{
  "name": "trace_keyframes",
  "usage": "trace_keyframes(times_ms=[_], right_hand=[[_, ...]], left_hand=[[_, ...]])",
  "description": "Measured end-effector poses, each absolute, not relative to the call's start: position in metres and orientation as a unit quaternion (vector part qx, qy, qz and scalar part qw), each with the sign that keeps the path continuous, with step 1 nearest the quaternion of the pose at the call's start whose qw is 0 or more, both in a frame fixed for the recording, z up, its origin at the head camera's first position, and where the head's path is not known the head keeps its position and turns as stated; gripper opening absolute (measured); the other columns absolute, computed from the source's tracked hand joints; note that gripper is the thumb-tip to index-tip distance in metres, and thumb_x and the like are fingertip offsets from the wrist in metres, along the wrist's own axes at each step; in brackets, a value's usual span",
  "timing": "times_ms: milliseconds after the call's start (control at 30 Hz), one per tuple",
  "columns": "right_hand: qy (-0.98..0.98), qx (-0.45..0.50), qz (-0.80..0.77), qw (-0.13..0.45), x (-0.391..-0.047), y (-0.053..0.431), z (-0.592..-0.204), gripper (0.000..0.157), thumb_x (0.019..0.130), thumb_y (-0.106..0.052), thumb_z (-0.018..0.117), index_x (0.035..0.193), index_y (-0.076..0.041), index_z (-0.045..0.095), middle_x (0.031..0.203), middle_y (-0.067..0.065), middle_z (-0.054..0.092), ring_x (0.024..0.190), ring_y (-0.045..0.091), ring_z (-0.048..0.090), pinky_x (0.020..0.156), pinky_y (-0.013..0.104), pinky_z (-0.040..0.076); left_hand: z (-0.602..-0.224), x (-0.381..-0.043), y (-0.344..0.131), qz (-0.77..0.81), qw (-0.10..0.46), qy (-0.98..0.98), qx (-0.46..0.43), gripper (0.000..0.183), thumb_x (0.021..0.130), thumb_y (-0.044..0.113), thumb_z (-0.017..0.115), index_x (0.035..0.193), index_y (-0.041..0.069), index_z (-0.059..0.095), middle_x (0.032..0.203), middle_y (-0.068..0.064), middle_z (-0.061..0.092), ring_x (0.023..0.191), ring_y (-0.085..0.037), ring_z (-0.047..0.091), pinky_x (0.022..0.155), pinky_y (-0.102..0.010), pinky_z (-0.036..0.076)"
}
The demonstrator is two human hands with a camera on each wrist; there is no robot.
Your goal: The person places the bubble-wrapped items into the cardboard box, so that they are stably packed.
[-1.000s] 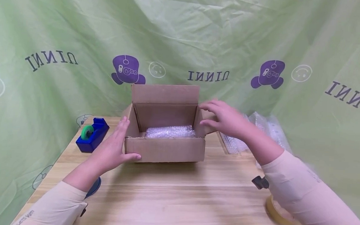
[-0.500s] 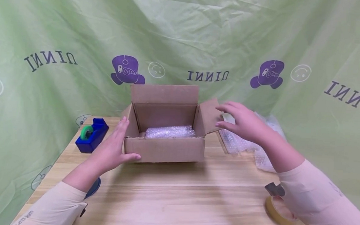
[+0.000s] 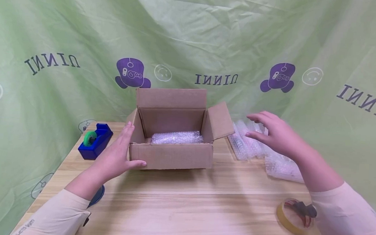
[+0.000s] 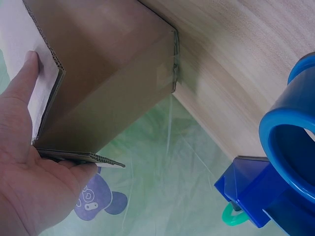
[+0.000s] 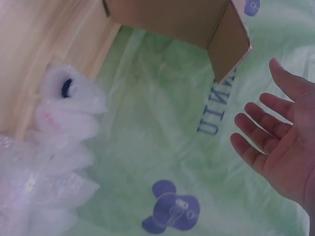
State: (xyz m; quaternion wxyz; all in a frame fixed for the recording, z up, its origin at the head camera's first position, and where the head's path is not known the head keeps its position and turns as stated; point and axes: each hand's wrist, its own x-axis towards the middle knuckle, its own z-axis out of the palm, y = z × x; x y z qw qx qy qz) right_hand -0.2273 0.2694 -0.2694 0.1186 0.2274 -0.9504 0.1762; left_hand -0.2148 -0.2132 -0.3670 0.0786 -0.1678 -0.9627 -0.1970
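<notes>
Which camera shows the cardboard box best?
The head view: the open cardboard box shows nearly whole, with the bubble-wrapped package inside. The left wrist view catches outer walls and flaps, cut off by the frame; the right wrist view, only part of one wall and a flap.

i have the left hand (image 4: 34,179) with its thumb on one flap (image 4: 47,81) of the cardboard box (image 4: 110,69), fingers against another; i see wooden worktop (image 4: 226,78), blue tape dispenser (image 4: 256,184), rounded blue object (image 4: 295,105).

A packing corner: printed green backdrop (image 3: 192,36), wood-grain table (image 3: 170,209), cardboard box (image 3: 171,157), tape dispenser (image 3: 99,146), bubble wrap (image 3: 245,147).
</notes>
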Motion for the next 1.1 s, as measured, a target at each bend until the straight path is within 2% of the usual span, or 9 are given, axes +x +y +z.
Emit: trace_keyframes(times_ms=[267, 533, 667, 1100], right_hand=[[-0.958, 0.195, 0.176, 0.116, -0.22, 0.302, -0.281, 0.059, 0.09, -0.034, 0.072, 0.137, -0.004, 0.054, 0.127, 0.017, 0.058, 0.118, 0.036, 0.054, 0.1, 0.058, 0.041], [-0.961, 0.174, 0.186, 0.103, -0.213, 0.338, -0.297, 0.059, 0.091, -0.033, 0.071, 0.136, 0.0, 0.052, 0.131, 0.024, 0.054, 0.116, 0.043, 0.053, 0.091, 0.064, 0.043], [-0.964, 0.171, 0.176, 0.102, -0.21, 0.353, -0.306, 0.059, 0.091, -0.033, 0.07, 0.134, 0.002, 0.052, 0.128, 0.026, 0.056, 0.112, 0.045, 0.055, 0.086, 0.064, 0.045], [-0.977, 0.126, 0.16, 0.059, -0.208, 0.401, -0.345, 0.062, 0.09, -0.033, 0.071, 0.132, 0.009, 0.052, 0.124, 0.034, 0.054, 0.111, 0.051, 0.052, 0.089, 0.067, 0.042]], left_hand=[[-0.367, -0.215, -0.213, -0.198, 0.077, -0.963, -0.167, 0.128, 0.072, 0.061, 0.079, 0.159, 0.011, -0.001, 0.166, -0.009, -0.005, 0.15, -0.039, 0.013, 0.114, -0.061, 0.026], [-0.367, -0.215, -0.213, -0.196, 0.074, -0.964, -0.165, 0.128, 0.072, 0.062, 0.078, 0.159, 0.011, -0.002, 0.166, -0.008, -0.006, 0.15, -0.04, 0.014, 0.114, -0.061, 0.026], [-0.366, -0.215, -0.213, -0.196, 0.073, -0.964, -0.163, 0.129, 0.072, 0.062, 0.078, 0.159, 0.012, -0.004, 0.166, -0.007, -0.007, 0.15, -0.04, 0.014, 0.113, -0.062, 0.026], [-0.366, -0.215, -0.213, -0.197, 0.076, -0.963, -0.168, 0.128, 0.072, 0.061, 0.079, 0.159, 0.011, -0.002, 0.166, -0.008, -0.006, 0.15, -0.04, 0.014, 0.114, -0.062, 0.026]])
